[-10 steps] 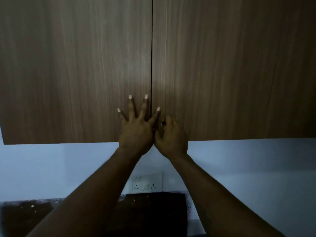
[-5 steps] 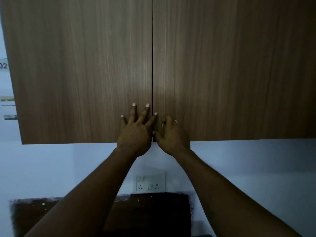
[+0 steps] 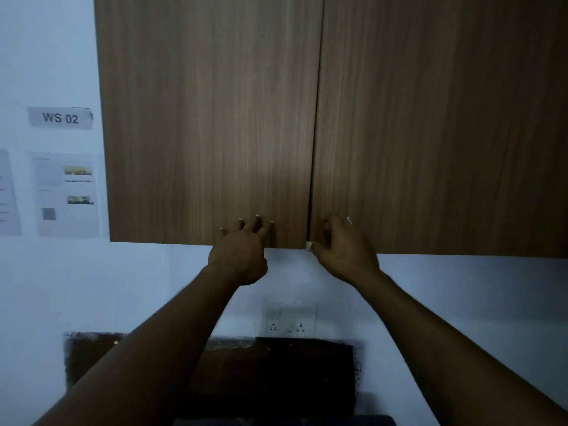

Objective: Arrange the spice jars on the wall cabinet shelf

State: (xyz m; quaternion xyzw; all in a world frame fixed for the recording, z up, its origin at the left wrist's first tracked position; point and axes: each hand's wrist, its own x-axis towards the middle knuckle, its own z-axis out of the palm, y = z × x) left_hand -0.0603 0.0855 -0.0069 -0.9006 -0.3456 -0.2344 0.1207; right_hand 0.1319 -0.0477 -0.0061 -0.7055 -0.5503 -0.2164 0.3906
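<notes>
A grey sign (image 3: 60, 118) reading "WS 02" is fixed to the pale wall (image 3: 46, 56) at the left, with printed sheets (image 3: 66, 193) just below it. A white double socket (image 3: 291, 321) sits lower, above a dark panel (image 3: 276, 373).

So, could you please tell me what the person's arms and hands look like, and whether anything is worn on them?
Both forearms are bare, with no sleeves in view. The left hand shows no glove, ring or watch. The right hand is also ungloved; a small pale glint near one finger might be a ring, but it is too blurred to tell. The fingernails look pale.

Shut cabinet doors (image 3: 215, 118) before shelf
</notes>
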